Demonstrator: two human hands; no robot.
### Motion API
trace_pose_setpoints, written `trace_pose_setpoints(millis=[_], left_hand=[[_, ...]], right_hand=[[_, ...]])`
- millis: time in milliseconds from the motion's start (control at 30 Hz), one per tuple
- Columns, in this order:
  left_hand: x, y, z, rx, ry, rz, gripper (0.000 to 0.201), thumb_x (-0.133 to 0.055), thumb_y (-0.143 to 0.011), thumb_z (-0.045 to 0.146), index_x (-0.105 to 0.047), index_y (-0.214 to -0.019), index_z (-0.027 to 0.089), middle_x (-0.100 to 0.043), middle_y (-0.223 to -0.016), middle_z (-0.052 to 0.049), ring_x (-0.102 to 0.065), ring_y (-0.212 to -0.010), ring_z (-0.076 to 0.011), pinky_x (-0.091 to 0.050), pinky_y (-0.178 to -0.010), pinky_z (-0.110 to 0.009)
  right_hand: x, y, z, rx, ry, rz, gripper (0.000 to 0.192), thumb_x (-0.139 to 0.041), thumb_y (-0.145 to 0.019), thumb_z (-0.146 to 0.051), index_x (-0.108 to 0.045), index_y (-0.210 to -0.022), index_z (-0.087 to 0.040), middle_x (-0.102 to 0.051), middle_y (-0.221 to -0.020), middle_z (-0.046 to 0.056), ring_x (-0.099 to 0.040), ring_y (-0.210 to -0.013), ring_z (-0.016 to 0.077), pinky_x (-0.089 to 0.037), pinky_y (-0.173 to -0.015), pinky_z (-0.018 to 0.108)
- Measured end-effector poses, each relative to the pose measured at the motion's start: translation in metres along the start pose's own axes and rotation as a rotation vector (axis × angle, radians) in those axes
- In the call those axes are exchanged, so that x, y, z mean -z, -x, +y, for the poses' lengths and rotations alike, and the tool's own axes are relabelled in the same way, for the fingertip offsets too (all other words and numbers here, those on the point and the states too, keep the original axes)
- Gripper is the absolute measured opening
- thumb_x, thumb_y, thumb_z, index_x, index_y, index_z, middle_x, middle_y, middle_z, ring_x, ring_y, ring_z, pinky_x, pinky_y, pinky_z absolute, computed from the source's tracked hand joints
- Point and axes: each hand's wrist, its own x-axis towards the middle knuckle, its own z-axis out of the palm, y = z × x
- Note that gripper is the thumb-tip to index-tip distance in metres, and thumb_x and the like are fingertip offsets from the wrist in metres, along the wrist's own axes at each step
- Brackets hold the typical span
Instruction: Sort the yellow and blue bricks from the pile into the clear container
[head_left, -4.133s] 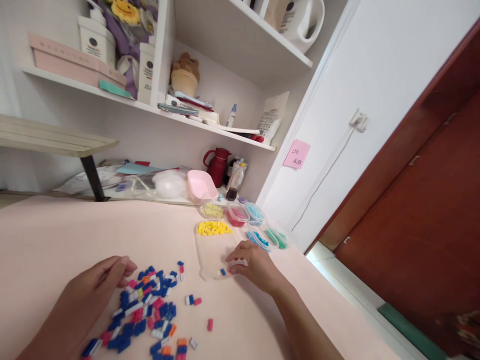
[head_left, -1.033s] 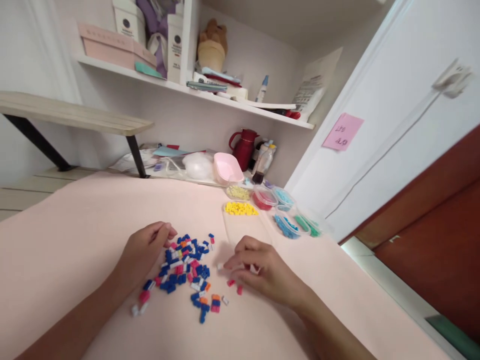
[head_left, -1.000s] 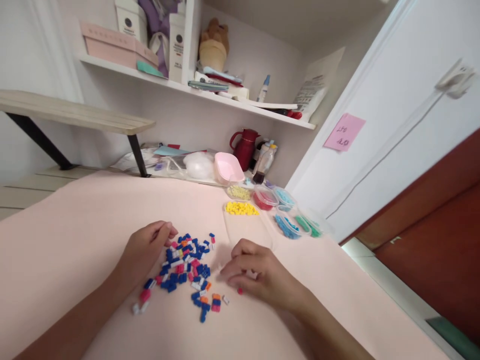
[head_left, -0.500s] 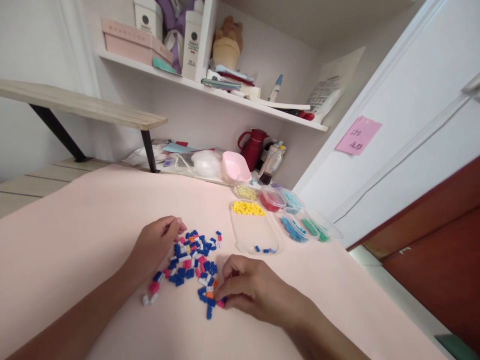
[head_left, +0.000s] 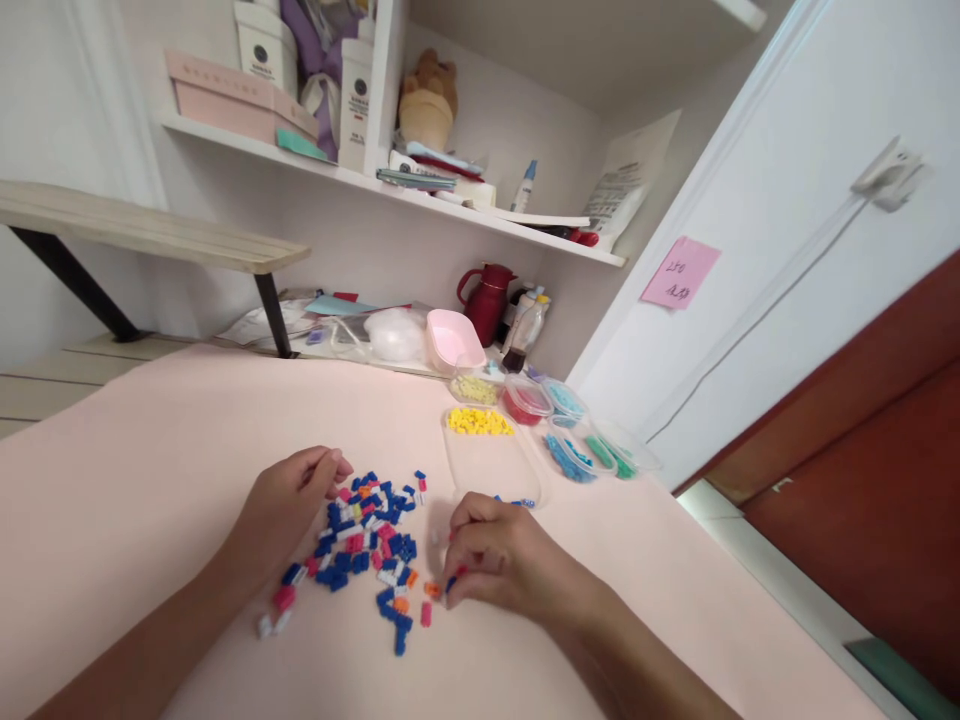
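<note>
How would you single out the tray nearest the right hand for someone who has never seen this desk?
On the pink desk, look just past the right hand and right of the loose pile of bricks. The clear oblong tray lies there. Unlike the small round tubs behind it, it is long, with yellow bricks heaped at its far end.

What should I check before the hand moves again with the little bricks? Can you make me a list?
1. Right hand has a brick pinched: ok, a small blue one shows at its fingertips.
2. Left hand steadies the pile of bricks: ok, it rests at the pile's left edge.
3. Clear tray within reach: ok, just beyond the right hand.
4. Space in the tray: ok, yellow bricks fill only the far end.
5. Brick's exact colour matches the tray's blue ones: cannot tell, too small.
</note>
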Motion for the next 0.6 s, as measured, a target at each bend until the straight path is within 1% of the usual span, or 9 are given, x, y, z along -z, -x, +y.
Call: trace_pose_setpoints(millis=[100, 200, 267, 333, 367, 400, 467, 533, 600], left_hand=[[0.001, -0.001, 0.000, 0.020, -0.014, -0.010, 0.037, -0.044, -0.082, 0.052, -0.069, -0.075, 0.025, -0.074, -0.070, -0.002, -0.070, -0.075, -0.0244, -0.051, -0.074, -0.035], [-0.001, -0.005, -0.005, 0.039, -0.034, -0.019, 0.039, -0.043, -0.081, 0.054, -0.069, -0.077, 0.026, -0.075, -0.073, -0.002, -0.070, -0.077, -0.0246, -0.051, -0.075, -0.035], [-0.002, -0.008, -0.008, 0.036, -0.032, -0.023, 0.040, -0.042, -0.081, 0.056, -0.069, -0.078, 0.026, -0.075, -0.074, -0.001, -0.070, -0.078, -0.0248, -0.050, -0.076, -0.035], [-0.003, -0.009, -0.010, 0.034, -0.023, -0.028, 0.040, -0.042, -0.081, 0.056, -0.069, -0.079, 0.026, -0.075, -0.075, -0.001, -0.071, -0.078, -0.0245, -0.050, -0.076, -0.035], [-0.003, -0.009, -0.009, 0.033, -0.020, -0.026, 0.040, -0.042, -0.081, 0.056, -0.069, -0.079, 0.026, -0.075, -0.075, -0.001, -0.071, -0.077, -0.0242, -0.050, -0.076, -0.035], [-0.003, -0.009, -0.008, 0.033, -0.017, -0.025, 0.039, -0.043, -0.081, 0.055, -0.069, -0.078, 0.026, -0.075, -0.075, -0.001, -0.070, -0.077, -0.0240, -0.050, -0.076, -0.035], [-0.002, -0.007, -0.005, 0.031, -0.013, -0.010, 0.037, -0.045, -0.081, 0.054, -0.069, -0.076, 0.026, -0.074, -0.073, -0.001, -0.070, -0.075, -0.0238, -0.051, -0.074, -0.034], [-0.002, -0.004, -0.002, 0.021, 0.002, 0.006, 0.036, -0.046, -0.080, 0.053, -0.069, -0.073, 0.026, -0.074, -0.070, -0.001, -0.070, -0.073, -0.0238, -0.051, -0.073, -0.034], [-0.002, -0.002, 0.001, 0.003, 0.019, 0.011, 0.035, -0.047, -0.081, 0.051, -0.069, -0.072, 0.026, -0.073, -0.068, -0.001, -0.069, -0.073, -0.0232, -0.051, -0.072, -0.033]], right_hand=[[0.022, 0.004, 0.008, -0.056, 0.014, 0.137, 0.012, -0.079, -0.077, -0.031, -0.074, -0.080, -0.021, -0.058, -0.088, 0.001, -0.056, -0.068, 0.0100, -0.046, -0.059, 0.020], [0.044, 0.010, 0.021, -0.157, 0.101, 0.285, 0.006, -0.076, -0.079, -0.028, -0.074, -0.078, -0.022, -0.058, -0.086, 0.002, -0.055, -0.069, 0.0119, -0.046, -0.061, 0.024], [0.053, 0.014, 0.030, -0.255, 0.186, 0.323, 0.003, -0.073, -0.080, -0.022, -0.075, -0.080, -0.023, -0.059, -0.088, 0.002, -0.055, -0.069, 0.0124, -0.046, -0.063, 0.026], [0.055, 0.015, 0.036, -0.330, 0.254, 0.325, 0.011, -0.070, -0.080, -0.017, -0.076, -0.085, -0.024, -0.061, -0.091, 0.002, -0.056, -0.069, 0.0124, -0.046, -0.065, 0.027], [0.054, 0.016, 0.037, -0.343, 0.270, 0.322, 0.015, -0.069, -0.081, -0.015, -0.076, -0.088, -0.025, -0.062, -0.092, 0.002, -0.056, -0.068, 0.0124, -0.046, -0.065, 0.028], [0.053, 0.015, 0.037, -0.338, 0.275, 0.322, 0.017, -0.067, -0.082, -0.014, -0.076, -0.091, -0.026, -0.063, -0.092, 0.002, -0.056, -0.068, 0.0123, -0.046, -0.066, 0.028], [0.047, 0.014, 0.034, -0.281, 0.258, 0.334, 0.018, -0.064, -0.085, -0.016, -0.075, -0.094, -0.026, -0.064, -0.089, 0.002, -0.056, -0.068, 0.0126, -0.045, -0.065, 0.027], [0.039, 0.012, 0.026, -0.186, 0.219, 0.356, 0.018, -0.061, -0.089, -0.017, -0.074, -0.096, -0.026, -0.065, -0.085, 0.002, -0.056, -0.068, 0.0129, -0.044, -0.062, 0.026], [0.029, 0.009, 0.015, -0.071, 0.175, 0.342, 0.018, -0.059, -0.091, -0.018, -0.074, -0.098, -0.025, -0.065, -0.083, 0.002, -0.057, -0.070, 0.0130, -0.044, -0.060, 0.025]])
